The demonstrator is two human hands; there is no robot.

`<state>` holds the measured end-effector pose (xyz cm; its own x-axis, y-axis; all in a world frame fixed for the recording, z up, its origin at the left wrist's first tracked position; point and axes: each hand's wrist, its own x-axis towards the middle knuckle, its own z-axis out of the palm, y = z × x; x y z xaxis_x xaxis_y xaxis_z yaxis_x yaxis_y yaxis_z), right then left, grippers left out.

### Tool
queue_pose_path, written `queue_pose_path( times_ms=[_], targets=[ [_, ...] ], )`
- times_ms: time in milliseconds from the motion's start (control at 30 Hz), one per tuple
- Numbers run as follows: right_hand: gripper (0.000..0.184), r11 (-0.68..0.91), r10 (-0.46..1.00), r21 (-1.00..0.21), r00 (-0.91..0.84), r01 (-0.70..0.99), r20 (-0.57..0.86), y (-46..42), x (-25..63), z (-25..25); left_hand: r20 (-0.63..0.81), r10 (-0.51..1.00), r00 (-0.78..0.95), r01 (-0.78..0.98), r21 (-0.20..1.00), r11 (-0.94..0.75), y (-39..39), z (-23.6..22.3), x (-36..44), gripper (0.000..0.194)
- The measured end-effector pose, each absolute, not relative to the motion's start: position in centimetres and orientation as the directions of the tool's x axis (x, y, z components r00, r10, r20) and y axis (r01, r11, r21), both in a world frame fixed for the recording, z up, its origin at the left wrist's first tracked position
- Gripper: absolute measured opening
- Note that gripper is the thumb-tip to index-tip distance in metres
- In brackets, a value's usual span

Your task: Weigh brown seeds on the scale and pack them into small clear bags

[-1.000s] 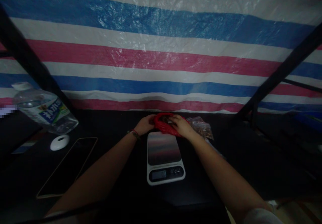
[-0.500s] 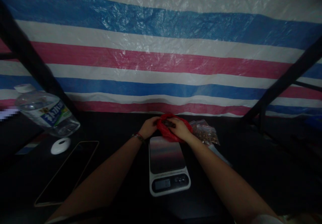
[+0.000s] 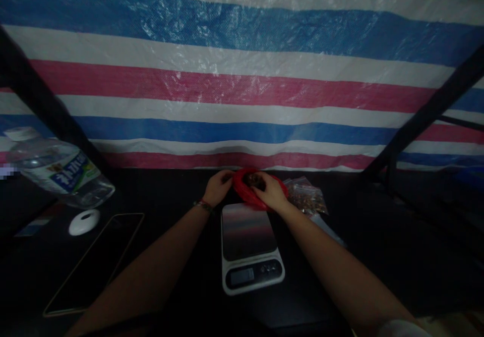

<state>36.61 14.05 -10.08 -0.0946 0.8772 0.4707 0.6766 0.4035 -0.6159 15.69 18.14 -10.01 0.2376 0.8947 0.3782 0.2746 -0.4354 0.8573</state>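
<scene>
- Nearest, to the left of both hands' reach, a dark phone is laid flat on the black table, with a white oval object just beyond its far end.
- Between the forearms, on the near side of the grip, a kitchen scale is set with its display towards the wearer (the digits cannot be read).
- Just past the scale's far edge, a red plastic bag is placed between the hands, its mouth open and dark brown pieces seen inside.
- The bag's left side is met by the curled fingers of the left hand; whether the rim is pinched cannot be told.
- The right hand is bent over the opening, its thumb and fingers a little apart at the pieces (whether any are held cannot be told).
- For steady handling, the rim is best spread by the left fingers, the pieces lifted in small pinches and the film kept off the scale's plate.
- To the right of the right hand, small clear bags of brown bits are heaped.
- Well left of the grip, a clear bottle is seen; behind everything, a striped sheet is hung.
</scene>
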Motion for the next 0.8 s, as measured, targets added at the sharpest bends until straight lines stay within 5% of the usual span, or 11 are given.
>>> queue_pose_path(
  times_ms=[233,433,633,800],
  targets=[
    [0.039,0.334,0.903,-0.637,-0.042,0.695,0.428,13.6,37.4,-9.8,0.317,0.936,0.154,0.335,0.874,-0.351,18.9,-10.6,15.5,0.024],
    [0.038,0.361,0.891,-0.430,-0.171,0.827,0.420,13.5,38.4,-9.3,0.268,0.889,0.372,0.528,0.726,-0.440,18.2,-10.2,15.5,0.039],
    [0.035,0.412,0.879,-0.296,-0.292,0.862,0.376,13.9,38.0,-9.2,0.261,0.854,0.450,0.437,0.770,-0.465,17.9,-10.2,16.3,0.048],
    [0.035,0.406,0.891,-0.308,-0.296,0.861,0.345,14.5,37.1,-9.4,0.280,0.839,0.467,0.258,0.864,-0.433,18.1,-10.8,17.1,0.052]
  ],
)
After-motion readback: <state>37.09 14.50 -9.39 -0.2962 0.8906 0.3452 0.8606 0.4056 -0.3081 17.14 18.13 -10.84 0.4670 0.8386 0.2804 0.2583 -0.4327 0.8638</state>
